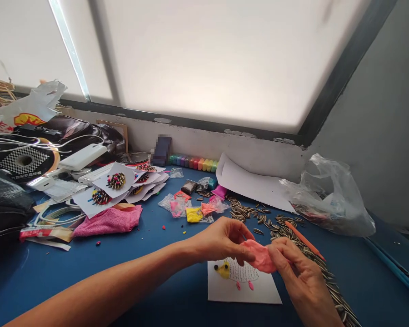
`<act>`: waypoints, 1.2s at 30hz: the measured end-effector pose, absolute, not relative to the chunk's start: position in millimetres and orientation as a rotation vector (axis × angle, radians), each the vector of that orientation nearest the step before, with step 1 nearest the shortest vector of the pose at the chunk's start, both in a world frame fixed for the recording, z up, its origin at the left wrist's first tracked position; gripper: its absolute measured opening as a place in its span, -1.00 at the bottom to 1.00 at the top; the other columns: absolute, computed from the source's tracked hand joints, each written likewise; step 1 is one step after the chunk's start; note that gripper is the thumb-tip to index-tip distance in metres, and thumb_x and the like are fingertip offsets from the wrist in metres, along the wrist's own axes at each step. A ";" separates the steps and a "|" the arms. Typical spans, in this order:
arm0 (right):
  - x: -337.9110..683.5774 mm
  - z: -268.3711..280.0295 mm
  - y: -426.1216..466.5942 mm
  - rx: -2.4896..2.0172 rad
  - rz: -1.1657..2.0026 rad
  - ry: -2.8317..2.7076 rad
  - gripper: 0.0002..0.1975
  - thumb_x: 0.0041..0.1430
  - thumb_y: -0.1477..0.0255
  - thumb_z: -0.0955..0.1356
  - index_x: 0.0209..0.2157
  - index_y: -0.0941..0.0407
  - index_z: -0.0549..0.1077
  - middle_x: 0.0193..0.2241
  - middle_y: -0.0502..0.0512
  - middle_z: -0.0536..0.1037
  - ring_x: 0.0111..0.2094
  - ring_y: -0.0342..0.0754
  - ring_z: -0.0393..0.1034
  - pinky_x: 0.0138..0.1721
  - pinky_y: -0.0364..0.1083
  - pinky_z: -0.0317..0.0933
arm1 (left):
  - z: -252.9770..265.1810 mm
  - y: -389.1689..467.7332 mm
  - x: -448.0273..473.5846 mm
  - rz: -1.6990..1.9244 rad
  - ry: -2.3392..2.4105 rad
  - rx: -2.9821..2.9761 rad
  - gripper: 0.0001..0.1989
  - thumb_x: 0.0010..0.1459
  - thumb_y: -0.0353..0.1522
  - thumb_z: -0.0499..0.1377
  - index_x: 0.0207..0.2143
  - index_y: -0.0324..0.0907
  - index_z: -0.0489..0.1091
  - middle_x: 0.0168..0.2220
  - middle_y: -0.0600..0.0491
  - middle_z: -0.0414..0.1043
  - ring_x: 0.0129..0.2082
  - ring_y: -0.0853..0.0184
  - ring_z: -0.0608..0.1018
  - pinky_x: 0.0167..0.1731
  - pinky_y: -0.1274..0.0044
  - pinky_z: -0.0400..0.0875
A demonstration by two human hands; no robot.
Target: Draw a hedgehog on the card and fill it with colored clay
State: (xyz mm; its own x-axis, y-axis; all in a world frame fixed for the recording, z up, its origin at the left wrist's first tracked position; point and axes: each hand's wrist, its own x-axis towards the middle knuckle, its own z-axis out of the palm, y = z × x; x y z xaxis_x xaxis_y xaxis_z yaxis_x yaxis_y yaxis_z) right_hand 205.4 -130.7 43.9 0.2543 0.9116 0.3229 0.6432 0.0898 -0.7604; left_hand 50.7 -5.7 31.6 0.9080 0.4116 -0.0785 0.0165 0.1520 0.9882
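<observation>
Between both hands is a flattened piece of pink modelling clay (259, 255). My left hand (226, 238) pinches its left edge between thumb and fingers, and my right hand (295, 268) grips its right end. Just below them lies a white card (245, 294) with a hedgehog drawing. The animal's head is yellow clay (222, 271) with a black nose and eye, and two small pink feet (251, 285) sit under the body. Short pen lines fill the body outline, whose top is partly covered by the hands and clay.
Striped sunflower seeds (327, 272) spread along the right, beside an orange pen-like stick (305, 240). Clay packets (194, 214) lie mid-table. Finished hedgehog cards (116, 181) pile up at left, near a pink cloth (107, 221). A clear plastic bag (330, 200) stands right.
</observation>
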 end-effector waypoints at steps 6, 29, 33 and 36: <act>205.3 43.6 -130.1 -1.683 0.566 -1.479 -0.63 0.12 0.04 0.32 -0.43 0.01 0.59 -0.45 0.05 0.47 -0.37 -0.02 0.40 -0.31 -0.08 0.35 | 32.0 -10.8 52.5 0.317 0.374 1.417 -0.54 -0.16 -0.27 0.41 -0.23 -0.25 0.35 -0.47 0.07 0.45 -0.48 0.40 0.49 -0.45 0.56 0.34; 212.6 43.3 -129.2 -1.671 0.611 -1.377 -0.65 0.11 0.04 0.32 -0.38 0.01 0.57 -0.40 0.04 0.46 -0.35 -0.03 0.41 -0.28 -0.07 0.39 | 42.0 -7.4 46.5 0.238 0.338 1.469 -0.68 0.08 -0.16 0.26 -0.39 -0.28 0.48 -0.46 0.05 0.49 -0.60 0.49 0.46 -0.52 0.62 0.30; 215.4 47.2 -127.3 -1.746 0.580 -1.361 -0.63 0.07 0.01 0.34 -0.38 0.02 0.56 -0.37 0.06 0.52 -0.30 0.02 0.44 -0.22 -0.03 0.36 | 44.3 1.2 43.3 0.266 0.345 1.526 -0.64 0.12 -0.13 0.22 -0.30 -0.28 0.49 -0.36 0.00 0.52 -0.55 0.47 0.49 -0.48 0.61 0.32; 216.7 50.2 -126.1 -1.765 0.671 -1.311 -0.62 0.07 0.00 0.33 -0.39 0.02 0.54 -0.37 0.08 0.57 -0.27 0.06 0.47 -0.16 0.00 0.35 | 48.5 13.7 36.5 0.223 0.451 1.793 -0.56 0.14 -0.24 0.20 0.06 -0.20 0.37 -0.25 0.00 0.53 -0.50 0.43 0.50 -0.44 0.57 0.35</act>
